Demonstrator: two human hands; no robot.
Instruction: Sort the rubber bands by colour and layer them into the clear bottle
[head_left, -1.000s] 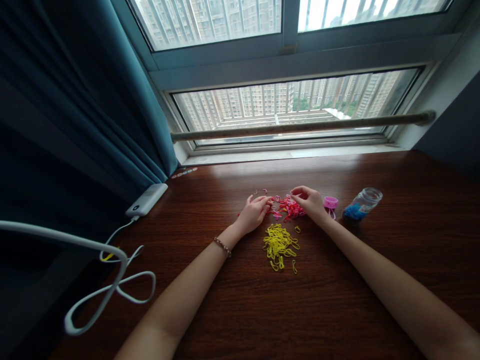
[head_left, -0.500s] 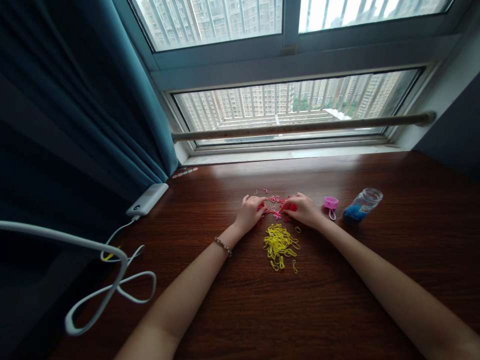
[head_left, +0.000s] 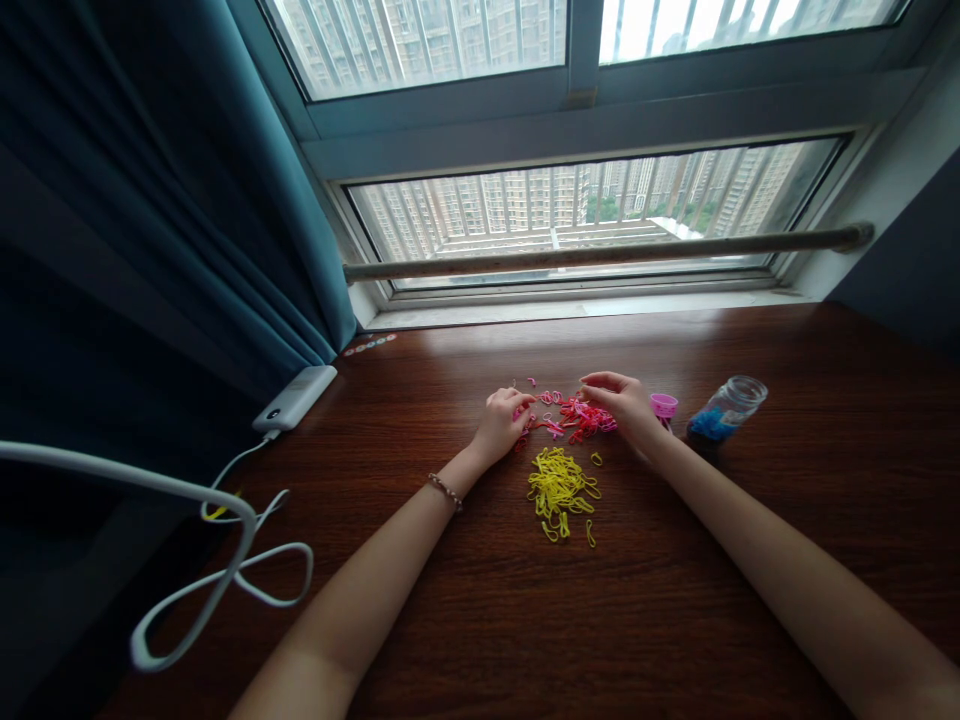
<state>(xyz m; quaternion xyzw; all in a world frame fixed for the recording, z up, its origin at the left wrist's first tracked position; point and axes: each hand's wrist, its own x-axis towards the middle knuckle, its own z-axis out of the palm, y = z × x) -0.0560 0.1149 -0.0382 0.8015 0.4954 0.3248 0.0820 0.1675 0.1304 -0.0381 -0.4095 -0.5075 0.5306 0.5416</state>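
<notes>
- Where the wooden surface [head_left: 675, 620] runs up to the window [head_left: 585, 205], a loose heap of red and pink rubber bands [head_left: 581, 418] lies spread out flat at about 12 o'clock of the view's middle, between the person's two hands.
- The left hand [head_left: 501, 420] rests at 9 o'clock of that heap, fingers curled and their tips touching its edge. Whether they pinch a band is too small to tell.
- The right hand [head_left: 626, 405] sits at 3 o'clock of the heap. Its thumb and forefinger are drawn close together over the bands, but it cannot be told whether they grip one.
- A separate heap of yellow rubber bands [head_left: 559, 490] lies at 6 o'clock of the red one, near it but apart, with a few stray loops around it.
- A pink lid [head_left: 663, 404] sits just beside the right hand at 3 o'clock, partly hidden by it.
- A glass jar [head_left: 726, 408] with blue contents lies tilted further out at 3 o'clock.
- A bead bracelet [head_left: 445, 491] circles the left wrist.
- A white power bank [head_left: 294, 398] lies at 9 o'clock by the teal curtain [head_left: 150, 220], and a white cable [head_left: 232, 575] loops below it.
</notes>
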